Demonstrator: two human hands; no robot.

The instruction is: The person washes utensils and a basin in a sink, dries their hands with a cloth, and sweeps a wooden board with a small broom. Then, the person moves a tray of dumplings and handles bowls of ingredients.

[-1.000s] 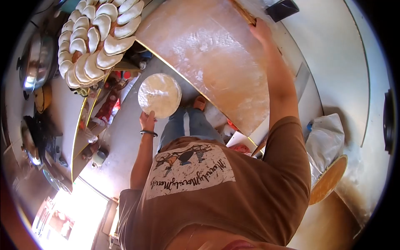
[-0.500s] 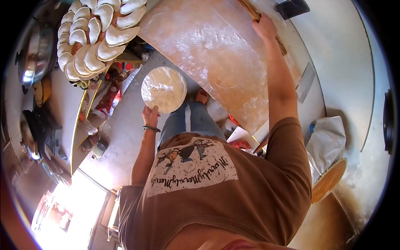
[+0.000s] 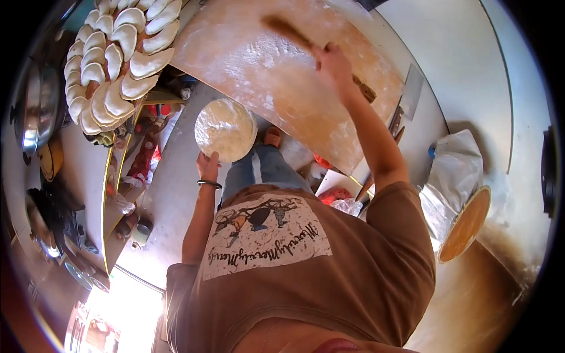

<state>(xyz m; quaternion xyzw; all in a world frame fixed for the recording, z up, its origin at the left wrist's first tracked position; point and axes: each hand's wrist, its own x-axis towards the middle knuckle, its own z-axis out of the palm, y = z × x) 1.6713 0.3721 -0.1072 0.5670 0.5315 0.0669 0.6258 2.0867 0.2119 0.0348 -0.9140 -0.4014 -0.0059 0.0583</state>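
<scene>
My left hand [image 3: 208, 166], a dark bangle at its wrist, grips the near edge of a round, flour-dusted disc [image 3: 225, 130]. The disc is held above the floor, just left of the board; whether it is dough or a floury dish I cannot tell. My right hand [image 3: 335, 66] is closed around a brown whisk broom [image 3: 364, 89], its far end blurred by motion. Below the broom lies a large wooden board [image 3: 318, 117] with white flour [image 3: 265, 56] spread over its left part.
At upper left, many crescent dumplings [image 3: 125, 41] lie in rings on a round tray. A cleaver [image 3: 411, 91] rests beside the board's right edge. A white bag [image 3: 456, 167] and a round wooden lid [image 3: 466, 226] are at right. Metal cookware [image 3: 32, 117] stands at far left.
My right hand has swung the broom left and toward me across the board, uncovering the cleaver. My left hand still holds the disc, now slightly tilted. The whole view has shifted a little.
</scene>
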